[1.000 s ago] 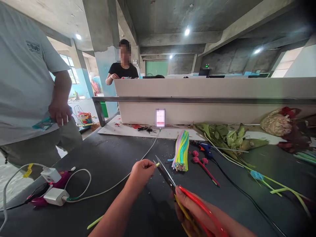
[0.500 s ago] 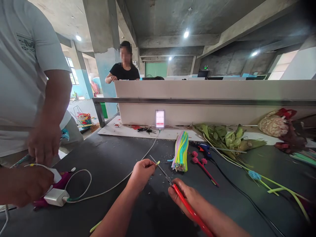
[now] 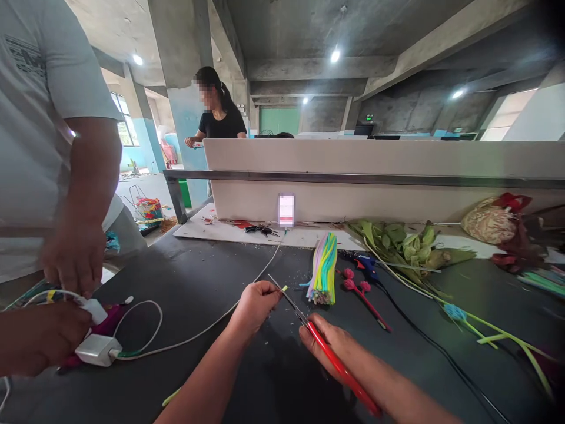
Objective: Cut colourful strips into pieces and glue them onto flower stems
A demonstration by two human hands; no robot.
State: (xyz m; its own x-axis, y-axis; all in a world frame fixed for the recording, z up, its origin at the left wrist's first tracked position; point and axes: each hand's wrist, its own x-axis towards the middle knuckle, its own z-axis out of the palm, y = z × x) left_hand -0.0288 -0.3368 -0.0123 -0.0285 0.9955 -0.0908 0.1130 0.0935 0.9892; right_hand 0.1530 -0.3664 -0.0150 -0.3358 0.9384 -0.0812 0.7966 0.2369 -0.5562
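My left hand [image 3: 260, 303] pinches a short yellow-green stem [image 3: 285, 288], of which only a small end shows past the fingertips. Closed round the red handles of a pair of scissors [image 3: 338, 362] is my right hand [image 3: 329, 341]. The metal blades point away to the upper left and lie at the stem, beside my left fingertips. Whether the blades touch the stem I cannot tell. Just beyond the hands lies a bundle of coloured pipe cleaners [image 3: 324, 271], with a pink-budded flower stem [image 3: 364, 294] to its right.
A glue gun [image 3: 366, 265] with a black cord lies right of the bundle. Green leaves [image 3: 410, 244] lie behind it. A phone [image 3: 286, 210] leans on the white partition [image 3: 375, 203]. At left a co-worker's hands [image 3: 75, 259] are by a white adapter [image 3: 97, 350]. Another person [image 3: 220, 118] stands behind.
My hands and the scissors stay nearly in place at the stem. The person behind the partition has turned sideways to the left. The co-worker's hands at left have shifted slightly.
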